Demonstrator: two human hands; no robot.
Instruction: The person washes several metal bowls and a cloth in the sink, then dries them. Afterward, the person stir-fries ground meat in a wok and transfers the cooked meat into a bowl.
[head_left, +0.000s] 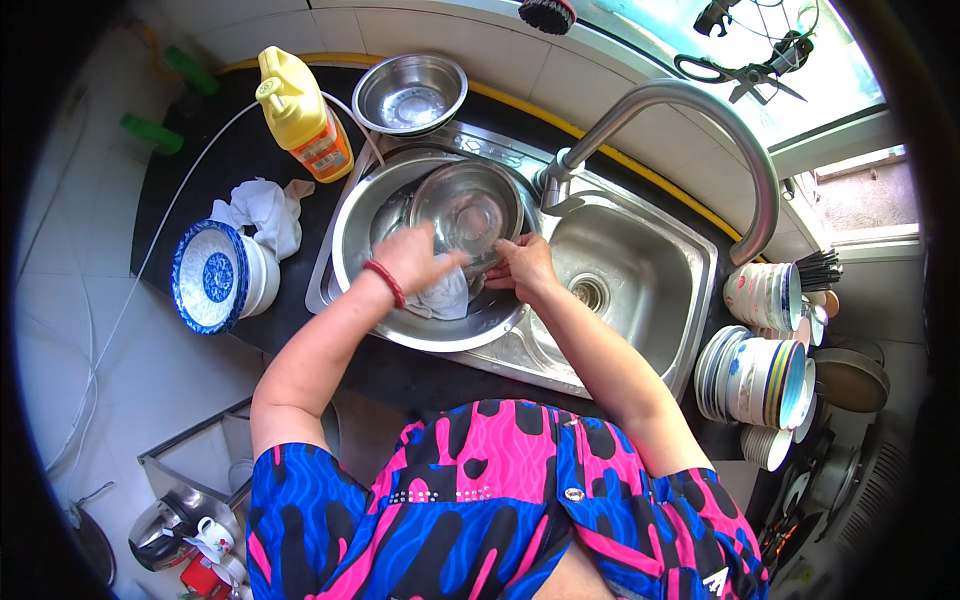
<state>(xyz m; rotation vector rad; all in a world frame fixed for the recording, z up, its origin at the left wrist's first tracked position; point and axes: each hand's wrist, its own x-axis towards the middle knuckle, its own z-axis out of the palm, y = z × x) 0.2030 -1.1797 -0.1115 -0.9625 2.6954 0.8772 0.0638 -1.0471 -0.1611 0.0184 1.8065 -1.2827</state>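
A stainless steel bowl (466, 196) is tilted inside a large metal basin (487, 334), which sits over the left sink bowl. My right hand (527, 264) pinches its near right rim between thumb and fingers. Motion blurs my left hand (412, 259), which wears a red braided bracelet (386, 283) on the wrist and reaches over the bowl's near left side. Directly below that hand a wet white cloth (441, 296) hangs in the basin; whether the fingers grip it is unclear. The inside of the basin beneath the bowl is partly hidden.
The faucet (675, 94) arches over the right sink bowl (637, 270). Left stand a yellow pump jug (304, 120), a white rag (266, 214) and blue-rimmed bowls (214, 277). Another metal bowl (409, 94) sits behind. Stacked bowls (757, 382) line the right counter; scissors (742, 75) hang by the window.
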